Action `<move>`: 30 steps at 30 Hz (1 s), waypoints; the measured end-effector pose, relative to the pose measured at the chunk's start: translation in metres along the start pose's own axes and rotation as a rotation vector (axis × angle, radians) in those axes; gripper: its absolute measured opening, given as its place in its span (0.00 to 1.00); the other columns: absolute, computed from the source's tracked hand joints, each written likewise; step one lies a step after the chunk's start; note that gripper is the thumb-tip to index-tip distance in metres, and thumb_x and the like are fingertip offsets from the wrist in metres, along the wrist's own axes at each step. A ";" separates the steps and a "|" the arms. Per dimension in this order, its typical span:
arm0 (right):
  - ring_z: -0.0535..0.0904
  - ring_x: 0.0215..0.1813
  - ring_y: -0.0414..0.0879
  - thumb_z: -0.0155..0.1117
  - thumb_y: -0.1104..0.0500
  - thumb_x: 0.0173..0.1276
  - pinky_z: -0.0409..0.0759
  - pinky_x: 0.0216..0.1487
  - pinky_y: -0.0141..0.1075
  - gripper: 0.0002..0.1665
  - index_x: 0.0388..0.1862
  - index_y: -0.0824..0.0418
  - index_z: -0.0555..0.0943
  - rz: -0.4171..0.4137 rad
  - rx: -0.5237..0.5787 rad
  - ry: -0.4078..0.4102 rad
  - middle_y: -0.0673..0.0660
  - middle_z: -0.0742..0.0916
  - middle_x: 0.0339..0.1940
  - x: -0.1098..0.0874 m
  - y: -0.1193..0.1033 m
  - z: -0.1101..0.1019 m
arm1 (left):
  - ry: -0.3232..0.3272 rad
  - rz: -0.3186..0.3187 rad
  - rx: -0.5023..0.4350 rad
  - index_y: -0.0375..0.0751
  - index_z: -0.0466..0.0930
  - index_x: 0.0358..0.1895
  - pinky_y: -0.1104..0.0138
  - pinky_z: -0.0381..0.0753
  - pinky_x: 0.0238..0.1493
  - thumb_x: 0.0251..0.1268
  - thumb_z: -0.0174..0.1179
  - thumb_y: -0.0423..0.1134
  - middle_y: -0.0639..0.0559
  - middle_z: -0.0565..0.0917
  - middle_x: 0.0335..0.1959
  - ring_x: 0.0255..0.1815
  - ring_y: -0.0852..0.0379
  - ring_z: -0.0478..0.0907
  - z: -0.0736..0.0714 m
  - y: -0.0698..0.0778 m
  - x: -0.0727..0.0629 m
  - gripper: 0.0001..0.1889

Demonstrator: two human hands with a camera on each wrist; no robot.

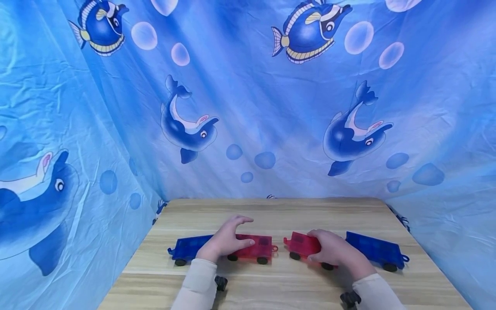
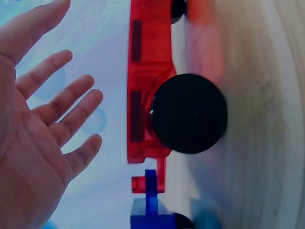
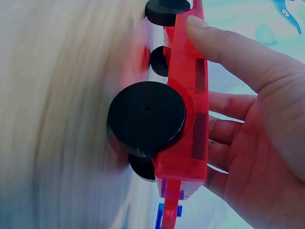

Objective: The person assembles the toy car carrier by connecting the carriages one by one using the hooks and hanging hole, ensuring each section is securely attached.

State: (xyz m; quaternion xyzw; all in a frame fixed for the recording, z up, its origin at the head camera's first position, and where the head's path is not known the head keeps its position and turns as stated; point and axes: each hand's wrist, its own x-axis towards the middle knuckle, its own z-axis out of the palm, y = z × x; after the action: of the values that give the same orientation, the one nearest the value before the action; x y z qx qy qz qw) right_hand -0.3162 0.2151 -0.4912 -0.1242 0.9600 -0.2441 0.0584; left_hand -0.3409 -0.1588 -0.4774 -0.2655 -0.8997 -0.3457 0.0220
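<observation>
Over the left red toy train car (image 1: pixel 265 251), my left hand (image 1: pixel 226 239) has loosely spread fingers. The left wrist view shows this palm apart from the car. Behind it, a blue train car (image 1: pixel 190 246) stands at the left; its coupling overlaps the red car's hook (image 2: pixel 159 186) in the left wrist view. My right hand (image 1: pixel 329 246) grips the right red train car (image 1: pixel 301 243), thumb on the near side and fingers on the far side. Another blue train car (image 1: pixel 377 250) stands to its right, with their couplings close together. A gap separates the two red cars' facing ends.
All the cars are on a wood-grain table (image 1: pixel 279 215). A blue curtain (image 1: pixel 248 107) printed with dolphins and fish hangs along the back and both sides. Small black devices (image 1: pixel 221 283) sit at the wrists.
</observation>
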 end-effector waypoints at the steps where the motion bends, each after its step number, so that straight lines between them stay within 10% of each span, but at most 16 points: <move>1: 0.80 0.49 0.47 0.89 0.48 0.51 0.84 0.52 0.51 0.46 0.67 0.59 0.80 -0.004 -0.002 0.003 0.50 0.86 0.50 0.001 0.000 0.001 | -0.003 0.006 0.001 0.57 0.75 0.73 0.44 0.74 0.68 0.65 0.75 0.49 0.53 0.74 0.70 0.72 0.45 0.70 0.002 0.000 0.001 0.33; 30: 0.80 0.51 0.50 0.90 0.50 0.48 0.84 0.54 0.55 0.47 0.67 0.60 0.80 0.003 0.055 0.003 0.52 0.85 0.53 0.014 -0.006 0.007 | -0.164 -0.045 0.101 0.55 0.79 0.70 0.55 0.80 0.62 0.47 0.85 0.49 0.60 0.78 0.64 0.61 0.55 0.77 0.034 0.003 0.006 0.42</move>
State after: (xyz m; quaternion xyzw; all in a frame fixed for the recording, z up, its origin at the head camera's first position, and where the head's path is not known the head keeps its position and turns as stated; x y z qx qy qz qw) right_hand -0.3269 0.2032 -0.4948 -0.1208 0.9532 -0.2704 0.0608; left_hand -0.3394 -0.1328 -0.4995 -0.2713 -0.9205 -0.2773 -0.0458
